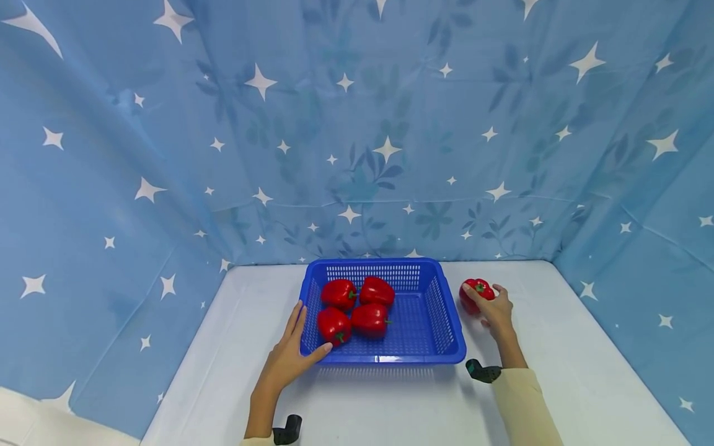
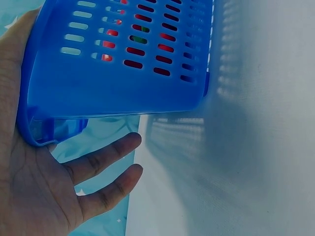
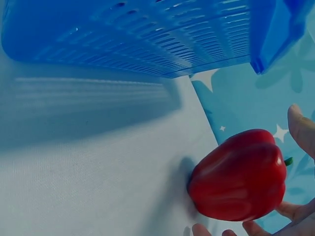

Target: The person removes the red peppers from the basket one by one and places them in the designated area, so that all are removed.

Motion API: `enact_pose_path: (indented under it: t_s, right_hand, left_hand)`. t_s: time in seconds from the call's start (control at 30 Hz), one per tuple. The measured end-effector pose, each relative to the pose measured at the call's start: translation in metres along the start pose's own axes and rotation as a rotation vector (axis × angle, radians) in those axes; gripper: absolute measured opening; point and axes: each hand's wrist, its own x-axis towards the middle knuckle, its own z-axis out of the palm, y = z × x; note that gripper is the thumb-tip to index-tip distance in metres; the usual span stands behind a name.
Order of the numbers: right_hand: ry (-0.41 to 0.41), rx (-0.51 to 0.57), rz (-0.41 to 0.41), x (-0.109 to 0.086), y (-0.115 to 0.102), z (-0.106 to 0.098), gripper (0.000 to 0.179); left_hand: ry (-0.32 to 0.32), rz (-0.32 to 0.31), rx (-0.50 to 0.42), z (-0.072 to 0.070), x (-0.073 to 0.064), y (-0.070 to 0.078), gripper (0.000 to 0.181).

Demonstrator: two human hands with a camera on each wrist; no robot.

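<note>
A blue plastic basket (image 1: 390, 358) stands on the table, with several red bell peppers (image 1: 370, 320) grouped in its left half. My left hand (image 1: 287, 359) rests at the basket's near left corner, thumb along the front rim and fingers spread by the left side. In the left wrist view, two fingers (image 2: 106, 194) stretch straight out, apart from the basket's wall. To the basket's right, another red bell pepper (image 3: 241, 179) sits on the table, green stem showing. My right hand (image 1: 496, 310) is around it, thumb and fingers spread; the right wrist view shows a gap between thumb and pepper.
The white table (image 1: 390, 409) carries the basket near its far edge. Blue curtains (image 1: 357, 124) with white stars hang behind and on both sides. A black wrist device (image 1: 287, 430) sits on the left wrist, and another (image 1: 483, 371) on the right.
</note>
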Motion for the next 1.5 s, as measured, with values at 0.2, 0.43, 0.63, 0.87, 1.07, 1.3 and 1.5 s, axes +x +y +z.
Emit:
enact_pose_path:
  t_s: [0.2,0.43,0.63,0.87,1.07,1.3,1.5]
  right_hand:
    - [0.008,0.008,-0.03,-0.006,-0.007,-0.005,0.107]
    - [0.163,-0.076,-0.086,-0.013,-0.021,-0.012,0.101]
    - [0.267,-0.022,-0.231,-0.024,-0.048,-0.016,0.097]
    - [0.196,0.137,-0.418,-0.031,-0.078,-0.013,0.082]
    - [-0.015,0.07,-0.557,-0.031,-0.09,0.005,0.068]
    - [-0.453,-0.135,-0.535,-0.033,-0.099,0.04,0.069]
    - [-0.575,-0.186,-0.372,-0.032,-0.101,0.068,0.071]
  left_hand:
    - [0.006,-0.006,0.003,-0.002,0.001,0.0,0.107]
    - [0.008,-0.001,0.009,-0.003,0.003,0.001,0.108]
    - [0.003,-0.015,0.019,-0.004,0.004,0.001,0.108]
    - [0.002,-0.015,0.021,-0.003,0.005,0.003,0.108]
    - [0.011,-0.011,0.021,-0.003,0.005,0.002,0.108]
    - [-0.001,-0.013,0.014,-0.002,0.003,0.0,0.108]
    - [-0.011,-0.022,0.004,0.001,0.002,0.001,0.108]
